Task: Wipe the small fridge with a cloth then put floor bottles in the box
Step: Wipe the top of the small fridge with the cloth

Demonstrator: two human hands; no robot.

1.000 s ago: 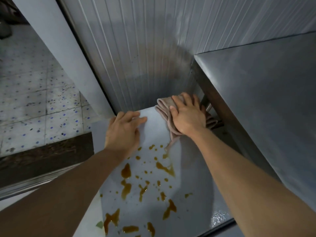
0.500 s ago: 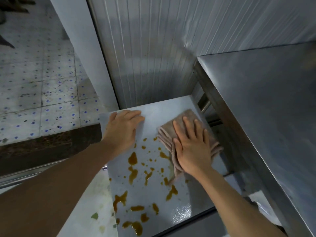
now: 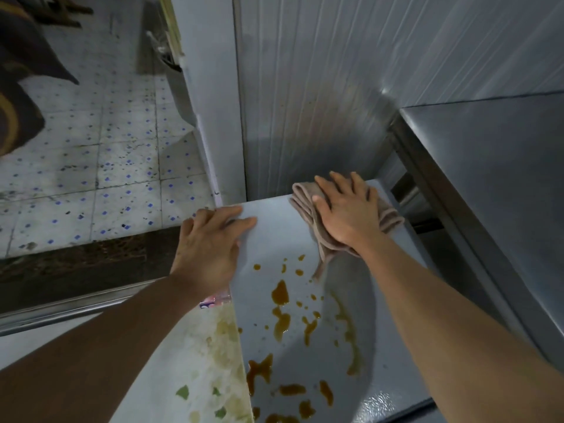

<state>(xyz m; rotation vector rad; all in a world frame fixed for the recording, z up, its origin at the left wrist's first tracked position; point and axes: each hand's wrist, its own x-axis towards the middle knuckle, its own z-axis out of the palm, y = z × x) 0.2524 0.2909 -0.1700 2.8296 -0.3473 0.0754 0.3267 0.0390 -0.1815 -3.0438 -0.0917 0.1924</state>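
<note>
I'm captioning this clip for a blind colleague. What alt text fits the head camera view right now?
Seen from above, a person's right hand presses a folded brownish cloth flat on the far end of a small fridge's pale top, while the left hand rests on its left edge. Brown spills dot the nearer part of the top; a steel counter stands to the right.

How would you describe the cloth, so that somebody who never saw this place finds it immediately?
Start at the small fridge's pale flat top, marked with brown spills. Go to its far right corner, next to the steel counter. There the right hand presses flat on the cloth: a crumpled beige-pink rag, the only soft fabric thing on that surface.
</note>
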